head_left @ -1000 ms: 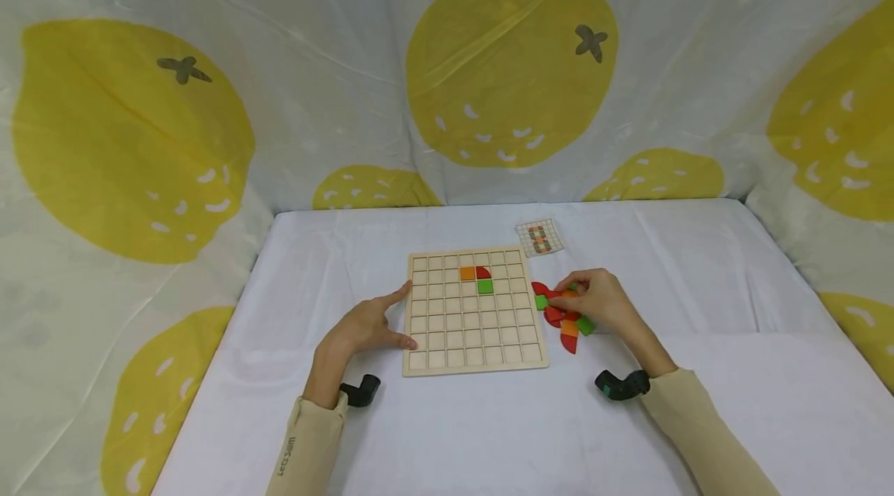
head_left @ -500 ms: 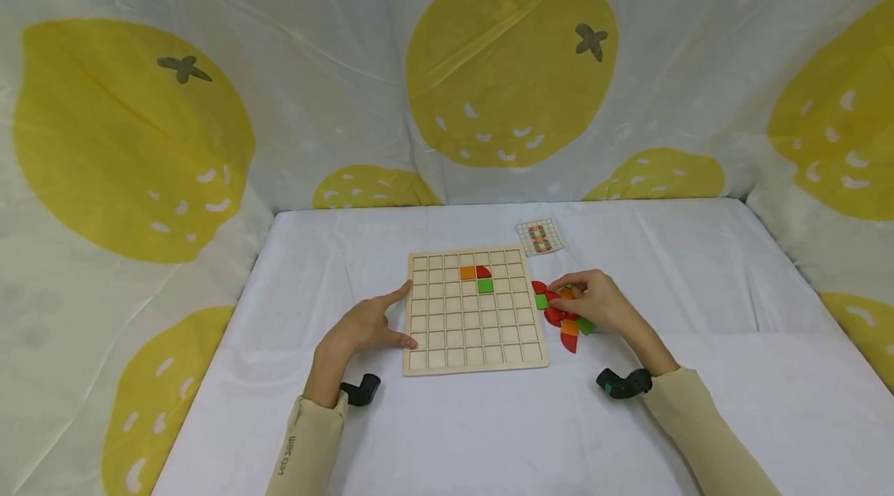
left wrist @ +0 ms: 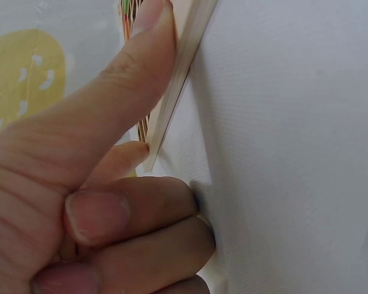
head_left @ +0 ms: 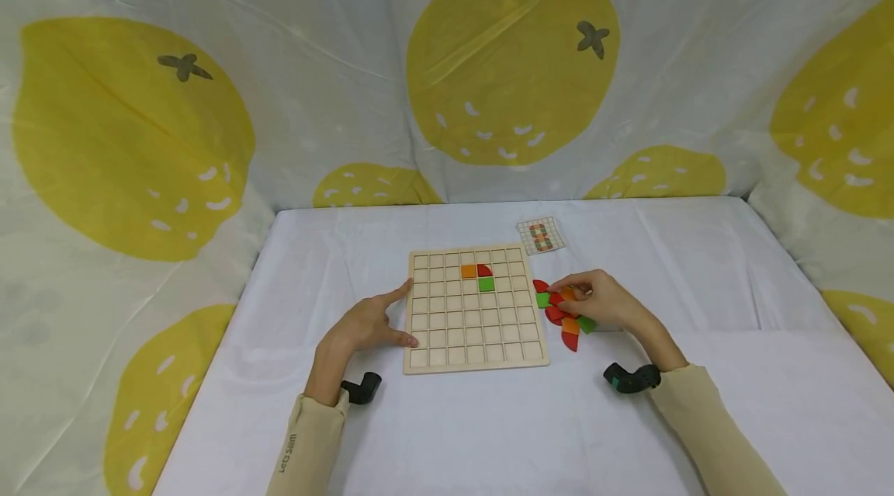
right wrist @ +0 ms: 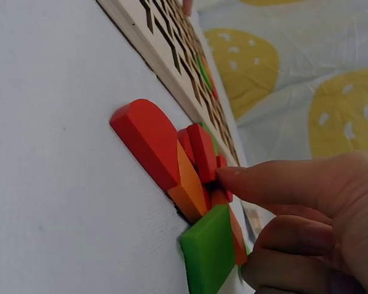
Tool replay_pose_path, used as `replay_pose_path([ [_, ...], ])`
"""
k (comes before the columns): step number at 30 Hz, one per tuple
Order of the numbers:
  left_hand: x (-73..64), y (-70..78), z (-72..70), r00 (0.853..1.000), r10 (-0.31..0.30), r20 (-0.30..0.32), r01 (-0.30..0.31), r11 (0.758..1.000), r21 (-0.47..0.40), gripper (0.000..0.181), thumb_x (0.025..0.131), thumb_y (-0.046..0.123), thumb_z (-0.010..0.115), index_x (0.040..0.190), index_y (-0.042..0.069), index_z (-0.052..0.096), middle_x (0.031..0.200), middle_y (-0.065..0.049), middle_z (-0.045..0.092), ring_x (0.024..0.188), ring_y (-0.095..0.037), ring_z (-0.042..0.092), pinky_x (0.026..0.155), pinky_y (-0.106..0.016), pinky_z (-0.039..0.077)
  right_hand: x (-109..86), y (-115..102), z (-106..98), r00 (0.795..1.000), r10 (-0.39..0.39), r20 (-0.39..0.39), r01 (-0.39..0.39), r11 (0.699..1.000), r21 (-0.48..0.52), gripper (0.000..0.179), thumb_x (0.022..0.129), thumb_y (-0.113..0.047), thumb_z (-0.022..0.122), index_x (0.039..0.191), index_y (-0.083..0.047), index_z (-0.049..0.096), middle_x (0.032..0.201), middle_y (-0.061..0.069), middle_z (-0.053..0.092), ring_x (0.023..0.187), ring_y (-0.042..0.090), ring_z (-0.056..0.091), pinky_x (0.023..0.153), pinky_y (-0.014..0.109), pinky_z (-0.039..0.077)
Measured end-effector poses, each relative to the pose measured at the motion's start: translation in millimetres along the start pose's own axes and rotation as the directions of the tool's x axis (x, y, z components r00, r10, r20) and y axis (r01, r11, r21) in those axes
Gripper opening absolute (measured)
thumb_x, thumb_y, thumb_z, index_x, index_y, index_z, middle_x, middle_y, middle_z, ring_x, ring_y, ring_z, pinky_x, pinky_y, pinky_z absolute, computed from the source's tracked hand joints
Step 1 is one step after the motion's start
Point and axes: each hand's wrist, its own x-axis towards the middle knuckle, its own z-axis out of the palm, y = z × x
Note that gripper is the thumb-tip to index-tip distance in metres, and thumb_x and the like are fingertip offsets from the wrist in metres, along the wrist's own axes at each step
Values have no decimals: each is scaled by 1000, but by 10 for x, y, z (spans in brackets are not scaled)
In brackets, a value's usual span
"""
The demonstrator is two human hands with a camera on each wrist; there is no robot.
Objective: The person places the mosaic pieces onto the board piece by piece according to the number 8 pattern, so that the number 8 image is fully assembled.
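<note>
My left hand point(head_left: 365, 325) is at the left side of a wooden grid board point(head_left: 447, 317). Its straight thumb point(left wrist: 132, 73) presses on the board's rim and the index fingertip touches the edge further back, while the other fingers are curled beneath. Just right of the board, my right hand point(head_left: 604, 300) reaches into a heap of coloured wooden pieces. Between its thumb point(right wrist: 239, 177) and index finger it pinches a red piece point(right wrist: 201, 153), tilted over the heap; the index fingertip is hidden in the right wrist view. A green square point(right wrist: 211, 251) and an orange piece point(right wrist: 189, 190) lie close by.
In the grid sit an orange square point(head_left: 469, 272), a red quarter circle point(head_left: 484, 270) and a green square point(head_left: 486, 284). A small pattern card point(head_left: 541, 236) lies behind the board's far right corner. A lemon-print cloth point(head_left: 513, 61) hangs behind the white table point(head_left: 475, 434).
My right hand has stayed at the heap; its fingers have shifted slightly and its wrist has swung a little to the right. The left hand and the board have stayed put.
</note>
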Motion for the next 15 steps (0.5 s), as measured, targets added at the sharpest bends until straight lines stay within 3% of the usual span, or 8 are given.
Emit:
replay_pose_path([
  [9,-2,10,0,1000,-7,-1,7,1000,9,113,73,45,92,164,34,27,113,-17,69,98,-23,60,92,-46,49,-29,27,-81,999,-10,41,10,1000,9,26,87,-15,83,112,-10,79,64,-3,32,61,11,34,57,25,26],
  [15,-5,12,2,1000,-9,-3,9,1000,3,113,73,46,92,164,35,26,120,-19,68,102,-24,61,94,-48,49,-20,54,-83,1000,2,14,-2,1000,23,24,85,-18,86,107,-10,80,63,-3,35,60,10,35,56,25,26],
])
